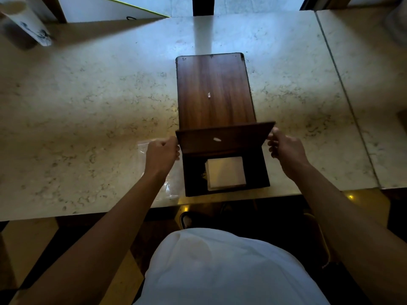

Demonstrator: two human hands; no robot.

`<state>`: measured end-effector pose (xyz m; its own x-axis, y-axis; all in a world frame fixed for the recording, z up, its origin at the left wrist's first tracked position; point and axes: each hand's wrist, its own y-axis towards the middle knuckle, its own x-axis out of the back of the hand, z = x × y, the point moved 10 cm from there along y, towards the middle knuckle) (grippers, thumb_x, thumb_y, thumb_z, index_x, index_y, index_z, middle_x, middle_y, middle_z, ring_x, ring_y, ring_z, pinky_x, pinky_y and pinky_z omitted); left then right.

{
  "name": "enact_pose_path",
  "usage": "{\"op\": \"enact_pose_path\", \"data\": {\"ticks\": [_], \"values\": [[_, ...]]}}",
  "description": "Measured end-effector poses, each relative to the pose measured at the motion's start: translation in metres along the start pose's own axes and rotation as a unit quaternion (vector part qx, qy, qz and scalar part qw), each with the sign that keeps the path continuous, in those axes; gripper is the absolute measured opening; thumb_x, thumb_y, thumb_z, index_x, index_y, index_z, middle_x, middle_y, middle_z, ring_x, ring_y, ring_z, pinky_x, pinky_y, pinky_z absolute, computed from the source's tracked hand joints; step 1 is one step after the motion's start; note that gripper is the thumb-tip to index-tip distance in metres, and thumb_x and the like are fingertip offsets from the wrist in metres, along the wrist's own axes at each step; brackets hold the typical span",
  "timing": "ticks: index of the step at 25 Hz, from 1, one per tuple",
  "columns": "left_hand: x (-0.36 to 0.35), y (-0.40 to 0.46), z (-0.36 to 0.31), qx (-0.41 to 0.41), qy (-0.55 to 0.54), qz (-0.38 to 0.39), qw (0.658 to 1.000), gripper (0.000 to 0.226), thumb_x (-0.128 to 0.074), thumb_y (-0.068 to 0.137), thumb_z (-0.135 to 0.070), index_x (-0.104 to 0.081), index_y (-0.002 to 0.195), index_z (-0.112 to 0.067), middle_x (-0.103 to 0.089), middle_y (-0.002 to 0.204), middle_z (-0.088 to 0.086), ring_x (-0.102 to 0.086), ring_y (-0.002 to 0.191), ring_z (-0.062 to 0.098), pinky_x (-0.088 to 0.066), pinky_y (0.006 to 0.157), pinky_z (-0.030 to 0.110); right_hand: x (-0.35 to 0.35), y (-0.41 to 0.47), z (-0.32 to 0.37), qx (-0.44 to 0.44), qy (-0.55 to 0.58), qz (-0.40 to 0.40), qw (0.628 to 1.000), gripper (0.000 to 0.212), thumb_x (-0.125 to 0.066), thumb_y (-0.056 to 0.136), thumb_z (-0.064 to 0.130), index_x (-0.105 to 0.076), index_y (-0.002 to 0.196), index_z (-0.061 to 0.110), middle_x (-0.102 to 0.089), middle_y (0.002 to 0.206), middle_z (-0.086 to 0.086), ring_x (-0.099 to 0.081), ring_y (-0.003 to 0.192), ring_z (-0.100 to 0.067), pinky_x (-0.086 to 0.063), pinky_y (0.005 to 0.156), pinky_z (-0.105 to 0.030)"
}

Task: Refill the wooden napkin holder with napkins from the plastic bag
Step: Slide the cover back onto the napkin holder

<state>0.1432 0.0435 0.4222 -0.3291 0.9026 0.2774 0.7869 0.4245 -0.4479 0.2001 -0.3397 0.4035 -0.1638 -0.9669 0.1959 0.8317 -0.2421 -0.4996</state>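
While both hands grip the lid, the holder stands at the table's near edge.

The table (88,111) carries the holder (222,128), its long axis running away from the person. 2 hands, left (161,151) and right (286,148), pinch the tilted lid's (222,137) ends, equally near. Napkins (226,172) lie inside below; the bag (169,188) lies just left.

A pale marble bench (88,102) with a seam (343,84) down its right side; daylight glares across the far edge, a dark post (202,5) behind, brown floor (26,249) below
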Motion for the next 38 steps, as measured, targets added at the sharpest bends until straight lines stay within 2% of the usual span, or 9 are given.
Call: {"op": "enact_pose_path", "data": {"ticks": [5, 8, 13, 19, 22, 25, 28, 33, 38], "values": [[0.003, -0.03, 0.033, 0.039, 0.003, 0.043, 0.998, 0.014, -0.068, 0.091, -0.007, -0.079, 0.089, -0.015, -0.078, 0.085, 0.007, -0.076, 0.075, 0.017, -0.061, 0.062, 0.023, 0.007, -0.02, -0.024, -0.041, -0.032, 0.037, 0.998, 0.005, -0.074, 0.087, 0.013, -0.079, 0.089, 0.012, -0.076, 0.092, -0.006, -0.071, 0.089, -0.021, -0.058, 0.077, -0.034], [0.002, -0.042, 0.045, 0.016, 0.087, 0.055, 0.995, 0.019, -0.069, 0.091, -0.006, -0.076, 0.106, -0.013, -0.077, 0.089, -0.003, -0.075, 0.073, 0.007, -0.058, 0.063, 0.018, 0.015, -0.03, -0.03, -0.006, -0.165, 0.004, 0.986, 0.016, -0.075, 0.086, 0.016, -0.077, 0.1, 0.008, -0.077, 0.092, -0.004, -0.072, 0.084, -0.015, -0.059, 0.075, -0.034], [-0.002, -0.045, 0.046, -0.012, 0.143, 0.026, 0.989, 0.017, -0.071, 0.088, -0.005, -0.079, 0.103, -0.009, -0.079, 0.091, 0.004, -0.074, 0.074, 0.012, -0.062, 0.077, 0.033, 0.003, -0.045, -0.011, 0.117, -0.317, -0.04, 0.94, 0.019, -0.068, 0.089, 0.019, -0.079, 0.102, 0.013, -0.078, 0.095, -0.001, -0.07, 0.084, -0.012, -0.052, 0.079, -0.025], [-0.003, -0.043, 0.045, -0.026, 0.193, 0.009, 0.981, 0.013, -0.073, 0.085, -0.007, -0.081, 0.094, -0.013, -0.079, 0.084, 0.002, -0.073, 0.069, 0.01, -0.062, 0.076, 0.034, -0.012, -0.054, -0.003, 0.2, -0.412, -0.03, 0.889, 0.035, -0.056, 0.088, 0.017, -0.057, 0.053, 0.015, -0.06, 0.057, -0.006, -0.056, 0.062, -0.022, -0.031, 0.057, -0.028], [-0.008, -0.038, 0.055, 0.029, 0.18, 0.038, 0.982, 0.008, -0.07, 0.09, -0.014, -0.076, 0.094, -0.012, -0.076, 0.088, 0.005, -0.074, 0.076, 0.017, -0.063, 0.08, 0.043, -0.006, -0.043, -0.008, 0.143, -0.395, -0.023, 0.907, 0.03, -0.054, 0.092, 0.029, -0.063, 0.065, 0.019, -0.063, 0.064, 0.001, -0.06, 0.064, -0.018, -0.037, 0.055, -0.026], [-0.029, -0.036, 0.07, 0.143, 0.145, 0.097, 0.974, 0.03, -0.058, 0.099, -0.036, -0.067, 0.09, -0.01, -0.072, 0.105, 0.015, -0.07, 0.091, 0.027, -0.061, 0.084, 0.049, -0.003, -0.027, -0.042, -0.065, -0.266, 0.025, 0.961, 0.051, -0.045, 0.096, 0.055, -0.067, 0.087, 0.01, -0.068, 0.086, -0.007, -0.066, 0.082, -0.026, -0.051, 0.064, -0.035], [-0.045, -0.036, 0.071, 0.246, 0.115, 0.132, 0.953, 0.062, -0.039, 0.096, -0.065, -0.056, 0.119, -0.011, -0.062, 0.117, 0.014, -0.063, 0.101, 0.033, -0.056, 0.079, 0.047, -0.012, -0.027, -0.061, -0.217, -0.184, 0.084, 0.955, 0.073, -0.032, 0.092, 0.073, -0.061, 0.11, 0.009, -0.065, 0.104, -0.011, -0.064, 0.091, -0.028, -0.05, 0.065, -0.036], [-0.055, -0.033, 0.054, 0.28, 0.102, 0.172, 0.939, 0.078, -0.019, 0.086, -0.085, -0.048, 0.114, -0.018, -0.06, 0.104, 0.013, -0.06, 0.086, 0.028, -0.05, 0.064, 0.04, -0.024, -0.021, -0.046, -0.225, -0.196, 0.137, 0.944, 0.082, -0.021, 0.088, 0.08, -0.059, 0.106, 0.01, -0.064, 0.101, -0.013, -0.064, 0.091, -0.03, -0.052, 0.067, -0.037], [-0.039, -0.001, 0.017, 0.178, -0.019, 0.083, 0.98, 0.075, -0.022, 0.089, -0.078, -0.063, 0.105, -0.016, -0.071, 0.097, 0.011, -0.067, 0.093, 0.024, -0.051, 0.068, 0.039, -0.002, 0.004, -0.008, -0.117, -0.052, 0.027, 0.991, 0.077, -0.032, 0.089, 0.075, -0.069, 0.092, 0.007, -0.075, 0.093, -0.013, -0.071, 0.088, -0.026, -0.056, 0.071, -0.036]]}}
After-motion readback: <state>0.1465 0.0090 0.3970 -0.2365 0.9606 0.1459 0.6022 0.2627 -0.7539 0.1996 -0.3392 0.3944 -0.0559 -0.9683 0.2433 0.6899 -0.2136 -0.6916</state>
